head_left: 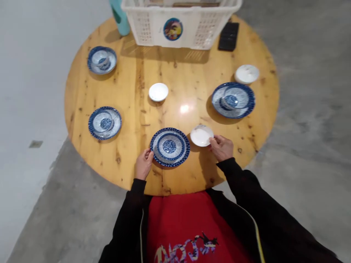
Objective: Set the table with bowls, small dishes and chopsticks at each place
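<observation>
Two of our hands reach in over the round wooden tabletop [189, 69], where we sit at six o'clock. Our right hand [222, 148] pinches a small white dish [201, 135] by its rim, at that dish's four o'clock edge. Our left hand [144, 165] has its fingertips against the nine o'clock rim of a blue-edged plate [175, 162]; we cannot tell whether it grips or only touches. That plate lies at six o'clock on the tabletop, with a smaller blue-ringed dish [169, 146] centred on it, and the white dish is just beside it at two o'clock. We see a second white dish [158, 92] near the middle. Three more blue-edged plates, each with a bowl on it, lie at three [233, 112], nearly nine [104, 136] and ten o'clock [112, 65]. White dishware [246, 74] is at two o'clock, beside the three o'clock plate. Across from us, a white basket [150, 27] stands at twelve, a teal bottle [122, 22] at eleven and a flat black object [228, 36] at one.
</observation>
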`<state>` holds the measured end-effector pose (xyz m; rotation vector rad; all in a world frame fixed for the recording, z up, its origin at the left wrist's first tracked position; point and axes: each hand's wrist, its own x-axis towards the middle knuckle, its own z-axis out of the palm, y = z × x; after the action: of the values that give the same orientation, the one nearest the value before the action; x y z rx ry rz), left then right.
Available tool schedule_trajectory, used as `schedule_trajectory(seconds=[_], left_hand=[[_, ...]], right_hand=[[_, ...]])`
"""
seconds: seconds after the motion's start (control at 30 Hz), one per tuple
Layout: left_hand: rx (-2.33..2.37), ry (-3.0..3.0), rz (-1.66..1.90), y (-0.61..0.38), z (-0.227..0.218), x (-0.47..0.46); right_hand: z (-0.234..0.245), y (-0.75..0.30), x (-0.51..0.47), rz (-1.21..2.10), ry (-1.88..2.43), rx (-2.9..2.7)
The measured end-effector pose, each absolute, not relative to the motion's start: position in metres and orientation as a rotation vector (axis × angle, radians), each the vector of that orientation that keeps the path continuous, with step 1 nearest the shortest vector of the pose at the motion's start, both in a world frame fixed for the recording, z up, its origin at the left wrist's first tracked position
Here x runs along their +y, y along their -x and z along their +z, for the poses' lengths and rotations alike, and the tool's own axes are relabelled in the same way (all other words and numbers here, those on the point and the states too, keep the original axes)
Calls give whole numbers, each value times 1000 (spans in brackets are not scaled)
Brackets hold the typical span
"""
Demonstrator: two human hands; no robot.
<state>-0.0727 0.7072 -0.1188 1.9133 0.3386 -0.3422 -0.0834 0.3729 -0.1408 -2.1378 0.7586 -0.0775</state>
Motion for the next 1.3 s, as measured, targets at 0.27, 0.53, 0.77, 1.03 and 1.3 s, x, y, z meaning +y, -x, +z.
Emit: schedule_trajectory(seconds=[0.27, 0.53, 0.77, 1.03, 1.3], left_hand=[[385, -1948, -286, 74, -116, 722], [197, -2092, -8, 65, -61, 681], [-117, -2120, -182, 88, -49, 629], [-383, -2153, -435, 116, -68, 599], [-470, -2190, -452, 117, -73, 595]], right_hand=[[-139, 77, 380, -82, 2136, 761], [-135, 72, 368, -27, 2146, 763], [-138, 69, 363, 10, 2176, 710], [-139, 75, 364, 63, 2203, 676], [-140, 76, 358, 69, 2311, 646]])
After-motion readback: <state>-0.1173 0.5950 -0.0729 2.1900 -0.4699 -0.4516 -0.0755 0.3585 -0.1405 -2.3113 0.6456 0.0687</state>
